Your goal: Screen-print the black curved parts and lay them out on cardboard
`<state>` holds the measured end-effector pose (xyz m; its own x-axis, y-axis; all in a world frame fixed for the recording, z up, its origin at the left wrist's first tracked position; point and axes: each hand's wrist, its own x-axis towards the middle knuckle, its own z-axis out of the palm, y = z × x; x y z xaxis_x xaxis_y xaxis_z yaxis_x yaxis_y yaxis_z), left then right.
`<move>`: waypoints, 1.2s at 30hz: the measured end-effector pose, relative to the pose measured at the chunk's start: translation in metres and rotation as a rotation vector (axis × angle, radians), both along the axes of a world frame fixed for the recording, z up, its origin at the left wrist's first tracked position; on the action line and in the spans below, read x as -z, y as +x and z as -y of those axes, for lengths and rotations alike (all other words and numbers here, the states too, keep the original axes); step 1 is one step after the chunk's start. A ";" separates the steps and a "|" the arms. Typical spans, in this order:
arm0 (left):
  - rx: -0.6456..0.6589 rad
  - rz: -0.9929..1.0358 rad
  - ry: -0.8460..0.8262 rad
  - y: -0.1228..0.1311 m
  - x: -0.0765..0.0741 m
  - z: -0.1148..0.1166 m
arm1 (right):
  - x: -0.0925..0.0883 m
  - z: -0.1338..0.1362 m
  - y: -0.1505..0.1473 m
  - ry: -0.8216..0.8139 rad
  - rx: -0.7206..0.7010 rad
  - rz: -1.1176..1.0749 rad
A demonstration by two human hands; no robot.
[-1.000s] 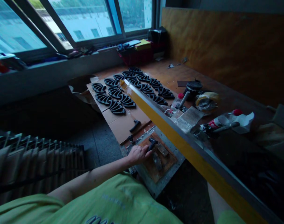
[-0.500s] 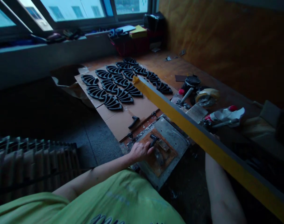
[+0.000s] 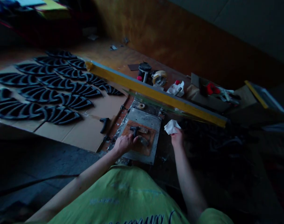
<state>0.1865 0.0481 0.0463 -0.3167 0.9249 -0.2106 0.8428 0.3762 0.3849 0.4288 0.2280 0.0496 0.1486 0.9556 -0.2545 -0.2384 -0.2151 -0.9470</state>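
Observation:
My left hand [image 3: 124,144] is closed at the edge of a metal plate [image 3: 132,155], its fingers around the lower end of a black, angled, handle-like piece [image 3: 133,129]. That piece lies over a brown pad [image 3: 149,148] in the middle of the plate, beside small clear blocks [image 3: 143,140]. To the right of the plate, my right hand [image 3: 177,137] pinches a crumpled white tissue or cloth [image 3: 172,127]. A second black angled piece [image 3: 104,124] rests on the cardboard [image 3: 69,133] left of the plate.
A long yellow-edged frame [image 3: 156,93] slants over the plate's far side. Rows of black ribbed pieces [image 3: 62,116] lie on the cardboard at left. Behind the frame stand a dark tub [image 3: 144,67], a tape roll [image 3: 159,77] and an open box [image 3: 202,96].
The view has swung right and downward. My right hand, earlier mostly behind the yellow frame, now shows with the white tissue or cloth. My left hand keeps its hold on the black piece.

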 end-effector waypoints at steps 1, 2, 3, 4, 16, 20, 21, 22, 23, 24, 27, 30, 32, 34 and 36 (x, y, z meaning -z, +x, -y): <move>0.038 -0.040 -0.028 -0.003 -0.003 -0.001 | -0.003 0.013 -0.003 -0.010 0.010 -0.027; 0.076 -0.081 -0.054 -0.006 -0.007 -0.002 | -0.006 0.026 -0.007 -0.014 0.022 -0.044; 0.108 -0.111 -0.068 -0.010 -0.012 -0.003 | -0.010 0.039 -0.011 -0.018 0.035 -0.054; 0.127 -0.125 -0.069 -0.013 -0.017 -0.005 | -0.014 0.051 -0.016 -0.022 0.044 -0.057; 0.175 1.178 0.153 -0.018 -0.048 -0.041 | -0.040 0.130 -0.100 0.013 -0.156 0.085; 0.137 1.332 0.088 -0.036 -0.031 -0.056 | -0.034 0.131 -0.122 -0.023 -0.200 -0.044; 0.171 1.347 0.080 -0.041 -0.027 -0.060 | -0.034 0.130 -0.127 -0.044 -0.214 -0.076; 0.215 1.356 0.064 -0.046 -0.024 -0.064 | -0.033 0.129 -0.132 -0.063 -0.222 -0.096; 0.266 1.361 0.040 -0.052 -0.022 -0.069 | -0.032 0.128 -0.136 -0.078 -0.224 -0.103; 0.321 1.361 0.005 -0.059 -0.021 -0.073 | -0.032 0.127 -0.140 -0.084 -0.220 -0.103; 0.449 1.377 -0.145 -0.086 -0.019 -0.087 | -0.029 0.123 -0.145 -0.100 -0.198 -0.072; 0.360 1.371 -0.124 -0.127 -0.019 -0.112 | -0.023 0.118 -0.140 -0.128 -0.121 -0.019; 0.146 1.274 0.083 -0.156 -0.017 -0.138 | -0.019 0.117 -0.133 -0.134 -0.045 0.021; -0.048 1.111 0.302 -0.179 -0.013 -0.170 | -0.016 0.117 -0.125 -0.141 0.019 0.050; -0.131 0.980 0.405 -0.193 -0.008 -0.203 | -0.014 0.120 -0.120 -0.156 0.067 0.068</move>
